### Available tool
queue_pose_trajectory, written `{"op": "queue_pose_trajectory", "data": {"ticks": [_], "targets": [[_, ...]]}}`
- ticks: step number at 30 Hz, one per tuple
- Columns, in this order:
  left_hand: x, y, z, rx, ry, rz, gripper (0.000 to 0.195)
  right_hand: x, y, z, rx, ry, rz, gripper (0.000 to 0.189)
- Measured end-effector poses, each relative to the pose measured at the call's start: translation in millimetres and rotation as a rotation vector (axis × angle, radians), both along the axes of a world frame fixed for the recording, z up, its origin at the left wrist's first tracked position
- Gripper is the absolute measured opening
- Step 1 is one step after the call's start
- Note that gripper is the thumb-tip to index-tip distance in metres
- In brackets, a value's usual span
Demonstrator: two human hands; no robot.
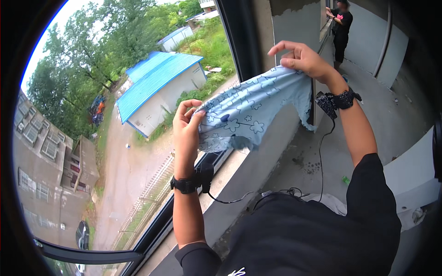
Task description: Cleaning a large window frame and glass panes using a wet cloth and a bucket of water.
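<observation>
Between my two hands a light blue cloth (pixel 241 110) printed with flower outlines is stretched out in the air. My left hand (pixel 188 122) pinches its left end between thumb and fingers. The upper right corner is gripped by my right hand (pixel 300 60), with the index finger raised off the fabric. The cloth's lower edge looks ragged and hangs loose, and one strip dangles below my right hand. Behind it are the window's dark frame (pixel 214 165) and the pale sill (pixel 228 164).
Each wrist carries a black strapped device, and a cable (pixel 321 148) trails from the right one. A person in dark clothes (pixel 342 31) stands at another window opening farther back. Concrete floor (pixel 366 114) stretches to the right. Outside lie a blue-roofed shed (pixel 159 82) and a fence (pixel 145 207).
</observation>
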State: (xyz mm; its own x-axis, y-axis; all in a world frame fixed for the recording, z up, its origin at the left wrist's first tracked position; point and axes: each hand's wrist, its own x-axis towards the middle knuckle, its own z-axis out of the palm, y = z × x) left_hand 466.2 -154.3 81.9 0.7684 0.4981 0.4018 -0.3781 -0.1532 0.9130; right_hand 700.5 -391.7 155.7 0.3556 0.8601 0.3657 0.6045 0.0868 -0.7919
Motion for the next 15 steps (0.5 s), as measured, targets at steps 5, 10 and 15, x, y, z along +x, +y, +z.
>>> {"op": "queue_pose_trajectory", "data": {"ticks": [5,10,15], "targets": [[-26.5,-9.6,-13.2,0.160,0.213,-0.255,0.057,-14.1,1.2,-24.9,-0.176,-0.074,0.034,0.027],[1.2,-63.4,-61.6,0.931,0.130,0.062,0.092,-55.4,9.1,-35.4,-0.305,0.098,0.150,0.026],[37.9,-97.0,-96.2,-0.076,-0.068,-0.452,0.058,-94.6,33.0,-57.8,-0.324,-0.354,0.104,0.021]]}}
